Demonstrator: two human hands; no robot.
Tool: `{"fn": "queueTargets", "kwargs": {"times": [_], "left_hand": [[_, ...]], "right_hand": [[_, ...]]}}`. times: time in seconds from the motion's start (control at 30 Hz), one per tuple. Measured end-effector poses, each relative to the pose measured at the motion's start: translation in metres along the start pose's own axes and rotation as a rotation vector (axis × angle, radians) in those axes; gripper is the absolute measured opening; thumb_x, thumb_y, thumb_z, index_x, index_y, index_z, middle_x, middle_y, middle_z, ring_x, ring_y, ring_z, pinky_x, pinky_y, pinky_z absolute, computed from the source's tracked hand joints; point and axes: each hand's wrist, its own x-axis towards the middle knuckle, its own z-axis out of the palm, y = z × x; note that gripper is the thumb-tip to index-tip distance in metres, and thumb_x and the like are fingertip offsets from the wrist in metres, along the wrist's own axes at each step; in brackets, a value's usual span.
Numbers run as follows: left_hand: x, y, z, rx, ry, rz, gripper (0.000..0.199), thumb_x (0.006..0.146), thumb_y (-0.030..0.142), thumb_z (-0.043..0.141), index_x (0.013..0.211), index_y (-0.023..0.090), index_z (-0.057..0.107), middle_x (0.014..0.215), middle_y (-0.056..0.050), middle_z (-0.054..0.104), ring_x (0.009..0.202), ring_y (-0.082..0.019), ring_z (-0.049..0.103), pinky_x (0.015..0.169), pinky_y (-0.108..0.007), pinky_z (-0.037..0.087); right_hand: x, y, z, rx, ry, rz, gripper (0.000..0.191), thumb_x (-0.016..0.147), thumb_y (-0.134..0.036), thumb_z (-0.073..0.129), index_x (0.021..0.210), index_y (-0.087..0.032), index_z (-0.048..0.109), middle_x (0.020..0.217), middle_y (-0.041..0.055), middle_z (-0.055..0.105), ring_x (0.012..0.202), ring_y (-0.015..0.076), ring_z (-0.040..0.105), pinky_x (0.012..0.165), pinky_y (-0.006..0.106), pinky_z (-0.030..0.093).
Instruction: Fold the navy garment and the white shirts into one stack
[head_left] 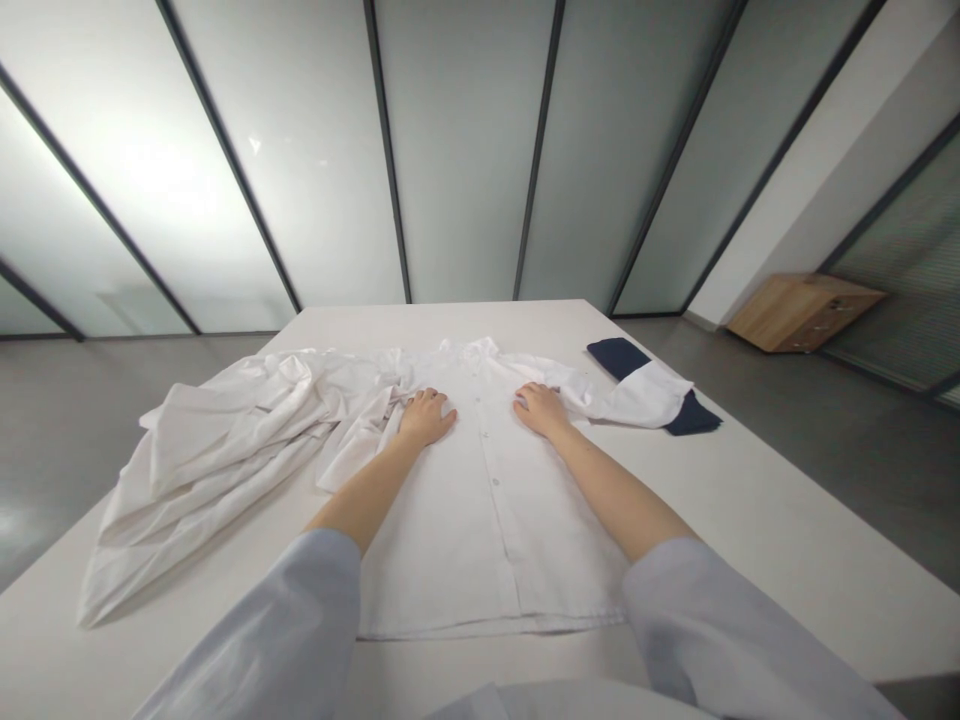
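Note:
A white button-front shirt [480,540] lies face up on the table, its collar at the far end. My left hand [427,417] rests flat on the chest near the left shoulder, and my right hand [541,410] rests flat near the right shoulder. Neither hand grips the cloth. To the left, a large mass of crumpled white cloth [225,460] joins the shirt; I cannot tell if it is all sleeve. The right sleeve [637,400] stretches outward and covers part of a dark navy cloth [616,357].
The white table [750,520] extends beyond the shirt on both sides. My pale blue sleeves [285,620] cover my forearms near the front edge. Frosted glass panels [465,150] stand behind the table, and a low wooden cabinet [802,312] sits on the grey floor [862,470] at right.

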Motion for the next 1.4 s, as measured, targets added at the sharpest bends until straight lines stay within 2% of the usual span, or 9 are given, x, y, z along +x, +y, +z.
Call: {"fn": "queueTargets", "kwargs": {"times": [0.3,0.63,0.73,0.87,1.0,1.13,1.2,1.27,1.4], "left_hand": [[-0.003,-0.003,0.001,-0.005,0.011,0.031,0.043,0.090,0.046,0.039,0.123,0.023,0.055,0.131,-0.010,0.052,0.120,-0.028,0.046,0.099,-0.040,0.036],[-0.004,-0.005,0.005,0.015,0.055,0.052,0.042,0.090,0.044,0.043,0.121,0.019,0.056,0.130,-0.012,0.054,0.118,-0.027,0.050,0.096,-0.040,0.039],[-0.003,-0.006,0.006,0.012,0.061,0.053,0.041,0.090,0.043,0.044,0.120,0.019,0.057,0.130,-0.011,0.054,0.118,-0.028,0.049,0.096,-0.040,0.039],[-0.002,-0.005,0.007,0.020,0.074,0.056,0.041,0.090,0.043,0.044,0.120,0.018,0.057,0.129,-0.012,0.054,0.117,-0.028,0.049,0.094,-0.041,0.040],[-0.001,-0.006,0.007,0.020,0.064,0.060,0.041,0.090,0.043,0.044,0.121,0.018,0.056,0.127,-0.011,0.055,0.117,-0.028,0.049,0.094,-0.041,0.040],[0.000,-0.006,0.008,0.022,0.061,0.059,0.041,0.089,0.043,0.044,0.120,0.018,0.056,0.128,-0.011,0.054,0.117,-0.028,0.049,0.095,-0.041,0.040],[0.000,-0.007,0.008,0.026,0.061,0.059,0.042,0.089,0.043,0.044,0.120,0.018,0.056,0.128,-0.011,0.054,0.117,-0.028,0.049,0.095,-0.042,0.039],[0.000,-0.007,0.009,0.030,0.064,0.058,0.042,0.089,0.043,0.044,0.121,0.017,0.056,0.128,-0.011,0.054,0.117,-0.028,0.049,0.095,-0.042,0.039],[0.000,-0.007,0.009,0.030,0.060,0.055,0.041,0.089,0.043,0.044,0.120,0.018,0.056,0.128,-0.011,0.054,0.117,-0.028,0.049,0.095,-0.042,0.040]], "right_hand": [[-0.004,-0.003,-0.001,-0.073,0.041,0.094,0.031,0.090,-0.030,0.045,0.107,-0.015,0.065,0.114,0.0127,0.062,0.107,0.0249,0.053,0.090,0.032,0.036],[-0.010,0.006,-0.006,0.082,0.052,-0.050,0.027,0.089,-0.027,0.046,0.105,-0.017,0.067,0.114,0.0116,0.064,0.103,0.0226,0.058,0.091,0.032,0.040],[-0.008,0.033,-0.022,0.188,0.207,-0.125,0.029,0.086,-0.019,0.043,0.103,-0.018,0.067,0.108,0.0087,0.067,0.099,0.0206,0.060,0.089,0.030,0.043],[-0.010,0.097,-0.043,0.160,0.370,0.040,0.037,0.077,-0.010,0.042,0.100,-0.016,0.069,0.103,0.0099,0.068,0.099,0.0232,0.059,0.089,0.033,0.044],[-0.027,0.153,-0.040,0.058,0.172,0.159,0.046,0.068,-0.006,0.047,0.107,-0.018,0.070,0.115,0.0080,0.067,0.107,0.0241,0.057,0.093,0.034,0.043],[-0.048,0.173,-0.032,-0.032,-0.047,0.185,0.033,0.070,-0.015,0.056,0.098,-0.021,0.072,0.109,0.0087,0.069,0.103,0.0274,0.059,0.084,0.036,0.045],[-0.051,0.177,-0.033,-0.049,0.059,0.254,0.024,0.072,-0.020,0.057,0.090,-0.020,0.072,0.101,0.0097,0.069,0.098,0.0270,0.060,0.082,0.036,0.044],[-0.049,0.184,-0.038,0.011,0.281,0.377,0.021,0.073,-0.021,0.055,0.086,-0.018,0.071,0.095,0.0101,0.069,0.092,0.0253,0.060,0.081,0.035,0.044],[-0.036,0.204,-0.050,0.359,0.736,0.772,0.017,0.070,-0.022,0.053,0.077,-0.013,0.067,0.074,0.0087,0.065,0.073,0.0232,0.058,0.070,0.034,0.046]]}}
